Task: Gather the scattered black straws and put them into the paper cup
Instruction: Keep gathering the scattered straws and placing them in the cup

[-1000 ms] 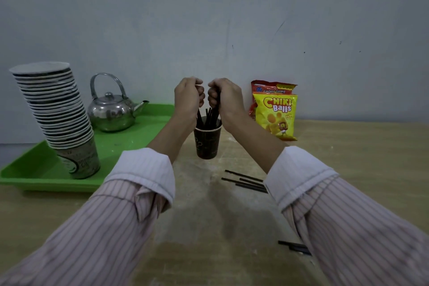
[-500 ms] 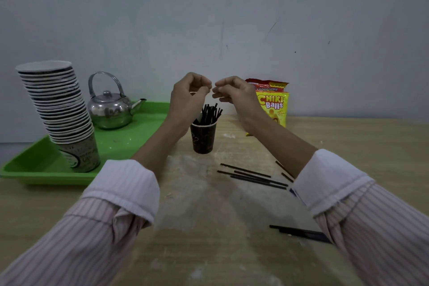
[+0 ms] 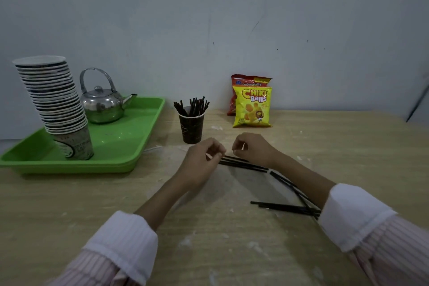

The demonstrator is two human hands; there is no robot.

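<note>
Now the gathering step resumes; just in front of the paper cup (image 3: 191, 129), already bristling with straws, the left hand (image 3: 201, 162) and right hand (image 3: 254, 150) hover, fingers curled and seemingly empty, over loose black straws (image 3: 243, 165); next, pinch those together and lift.

Yellow snack bag (image 3: 252, 107): "Chiki Balls". Red bag (image 3: 248, 80) behind: "Kentang Goreng".

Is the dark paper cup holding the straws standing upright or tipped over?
Upright: the paper cup stands on its base on the table, straws sticking up.
</note>
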